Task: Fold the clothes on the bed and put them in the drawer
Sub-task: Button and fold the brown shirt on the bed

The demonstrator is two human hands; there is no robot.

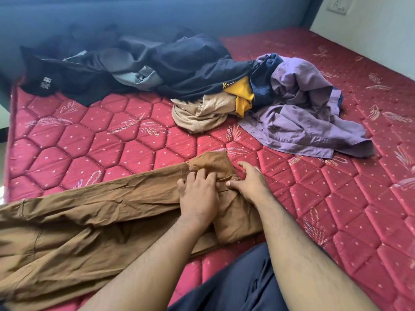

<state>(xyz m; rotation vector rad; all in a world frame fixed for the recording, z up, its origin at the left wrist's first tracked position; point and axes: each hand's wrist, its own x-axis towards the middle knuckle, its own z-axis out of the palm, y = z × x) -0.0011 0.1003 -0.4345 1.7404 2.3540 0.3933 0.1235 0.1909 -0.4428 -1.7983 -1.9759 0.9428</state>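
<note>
I saw a red quilted mattress (139,140) filling the view, patterned with hexagon stitching and pale leaf prints. Brown trousers (89,212) lay stretched along its near edge, legs running off toward the near left corner and one end bunched into a partial fold near the middle. Toward the far edge a heap of dark clothes (143,63) spread from the far left corner inward. Just right of it lay a crumpled purple shirt (303,113), touching a beige ribbed garment (202,113) and a yellow collar (242,95) tucked between them. My left hand (197,196) pressed on the bunched trouser fabric, its fingers bent into the cloth. My right hand (249,182) rested on the same fold just beside it, thumb pinching the fabric. A wall socket (340,5) sat above the far right corner.
</note>
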